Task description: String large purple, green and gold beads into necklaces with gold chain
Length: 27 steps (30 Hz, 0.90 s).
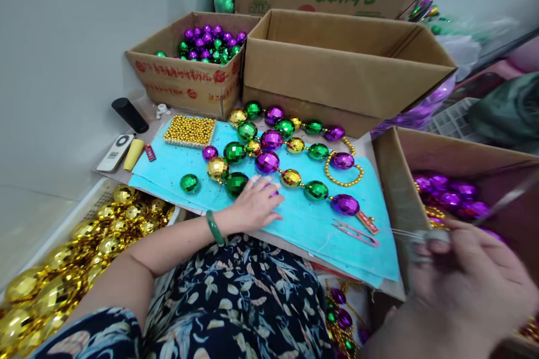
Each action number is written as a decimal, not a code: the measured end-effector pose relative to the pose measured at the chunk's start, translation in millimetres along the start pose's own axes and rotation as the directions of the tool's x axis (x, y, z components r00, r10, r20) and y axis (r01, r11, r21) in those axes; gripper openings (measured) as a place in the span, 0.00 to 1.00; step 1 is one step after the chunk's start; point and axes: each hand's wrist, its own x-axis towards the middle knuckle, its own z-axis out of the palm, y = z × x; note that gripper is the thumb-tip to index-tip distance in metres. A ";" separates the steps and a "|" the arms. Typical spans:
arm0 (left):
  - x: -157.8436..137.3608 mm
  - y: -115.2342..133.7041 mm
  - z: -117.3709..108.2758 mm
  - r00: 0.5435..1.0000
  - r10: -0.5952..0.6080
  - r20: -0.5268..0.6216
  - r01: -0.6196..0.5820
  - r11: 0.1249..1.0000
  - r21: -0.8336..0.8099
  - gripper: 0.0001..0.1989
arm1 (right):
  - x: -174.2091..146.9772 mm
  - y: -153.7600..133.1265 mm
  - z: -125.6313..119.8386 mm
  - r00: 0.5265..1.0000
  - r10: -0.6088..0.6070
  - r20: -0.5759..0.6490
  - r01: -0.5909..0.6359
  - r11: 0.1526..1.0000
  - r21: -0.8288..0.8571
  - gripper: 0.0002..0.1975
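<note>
My left hand, a green bangle at its wrist, lies over the near strand of large beads with its fingers apart. A bit of purple bead shows under its fingertips; the rest is covered. At the right, my right hand is blurred, its fingers pinched on a thin pale thread pulled out from the strand's end. The bead strand carries faceted green, gold and purple beads, with a purple bead and a small red tag near that end. Thread snips with pink handles lie just below.
On the blue cloth are more strands, a loose green bead and a tray of small gold beads. Cardboard boxes stand behind; another box with purple beads is at right. A crate of gold beads sits at left.
</note>
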 end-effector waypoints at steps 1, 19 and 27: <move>2.0 -16.0 -8.1 0.998 -0.027 -0.058 0.025 0.999 -0.027 0.14 | -4.2 4.2 7.9 0.998 0.003 -0.066 -0.002 1.000 0.005 0.01; 3.0 -250.7 -33.5 0.619 -0.783 0.063 0.778 0.622 0.091 0.11 | -53.1 62.7 64.9 0.903 0.318 0.289 -0.297 0.948 -0.113 0.12; 4.6 -234.4 -47.3 0.507 -0.859 -0.073 0.838 0.511 -0.192 0.04 | -59.6 68.7 67.8 0.889 0.328 0.319 -0.275 0.940 -0.200 0.15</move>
